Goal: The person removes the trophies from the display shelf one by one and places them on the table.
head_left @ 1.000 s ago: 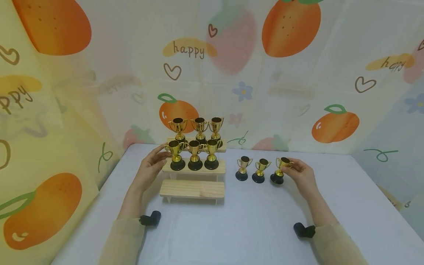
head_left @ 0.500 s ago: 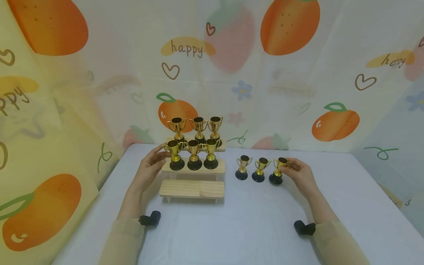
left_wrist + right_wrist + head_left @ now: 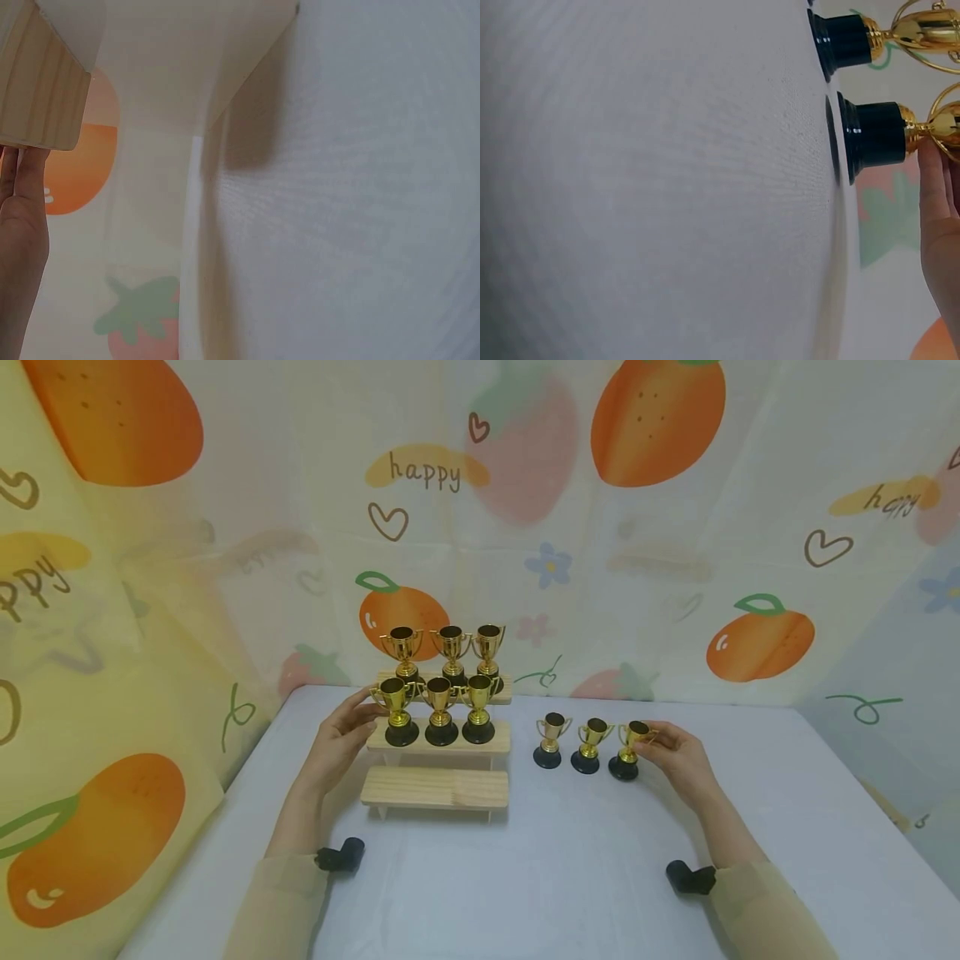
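In the head view my right hand [image 3: 681, 762] pinches a small gold trophy cup [image 3: 630, 752] by its right side. The trophy's black base [image 3: 876, 135] is at or just above the white table; I cannot tell which. To its left, two more trophies stand upright in a row, a middle one [image 3: 591, 745] and a left one [image 3: 551, 740]. My left hand [image 3: 341, 739] is at the left end of a three-tier wooden stand [image 3: 435, 787], its fingertips touching a wooden board [image 3: 45, 97] in the left wrist view. Three trophies stand on each upper tier.
The stand's lowest tier [image 3: 408, 783] carries no trophy. White cloth covers the table [image 3: 570, 868]. Behind it hangs a fruit-patterned curtain [image 3: 637, 552], which also closes off both sides.
My right hand has moved the pinched trophy slightly left and down, closer to the other two loose trophies. My left hand and the stand have stayed in place.
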Motion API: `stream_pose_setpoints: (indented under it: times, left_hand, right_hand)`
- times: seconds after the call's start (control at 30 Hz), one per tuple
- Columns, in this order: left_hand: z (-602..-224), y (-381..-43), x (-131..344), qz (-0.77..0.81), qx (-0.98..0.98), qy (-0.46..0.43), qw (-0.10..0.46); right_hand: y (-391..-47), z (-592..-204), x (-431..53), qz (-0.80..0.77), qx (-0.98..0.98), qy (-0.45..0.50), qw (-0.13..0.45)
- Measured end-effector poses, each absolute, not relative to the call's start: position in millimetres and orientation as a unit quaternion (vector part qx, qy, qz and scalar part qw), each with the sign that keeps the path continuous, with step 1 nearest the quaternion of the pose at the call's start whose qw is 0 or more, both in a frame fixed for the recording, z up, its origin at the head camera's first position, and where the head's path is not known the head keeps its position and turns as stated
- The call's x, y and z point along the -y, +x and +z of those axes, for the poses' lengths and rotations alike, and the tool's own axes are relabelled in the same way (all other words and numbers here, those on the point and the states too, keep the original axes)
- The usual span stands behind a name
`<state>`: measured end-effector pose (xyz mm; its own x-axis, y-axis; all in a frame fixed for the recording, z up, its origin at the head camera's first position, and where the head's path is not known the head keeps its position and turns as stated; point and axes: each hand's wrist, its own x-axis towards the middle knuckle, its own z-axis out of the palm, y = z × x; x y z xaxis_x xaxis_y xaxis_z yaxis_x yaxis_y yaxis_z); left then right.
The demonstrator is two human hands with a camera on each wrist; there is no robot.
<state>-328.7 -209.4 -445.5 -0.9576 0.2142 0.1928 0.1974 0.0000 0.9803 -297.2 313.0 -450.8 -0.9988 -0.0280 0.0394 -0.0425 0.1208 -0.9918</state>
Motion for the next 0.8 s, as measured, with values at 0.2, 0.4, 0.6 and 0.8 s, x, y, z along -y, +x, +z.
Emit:
stream_pose_setpoints:
  times: [0.2,0.4,0.6,0.8]
  left_hand:
    - [-445.4,-328.5,209.3,0.692,-0.708,0.142,0.005]
    - [-446.0,-328.8,209.2,0.694,-0.705,0.147,0.005]
    - [-446.2,-328.8,209.3,0.695,-0.703,0.152,0.004]
    - [-446.9,-328.6,209.9,0.693,-0.703,0.161,0.002]
  right_hand:
    - [-297.3,-451.6,-313.8,0.655,0.755,0.029,0.006]
    - [-296.2,-452.1,-314.6,0.634,0.772,0.026,0.005]
    - [-297.2,-453.8,-315.6,0.638,0.769,0.028,0.004]
    - [-297.4,-454.4,-315.4,0.650,0.760,0.032,0.002]
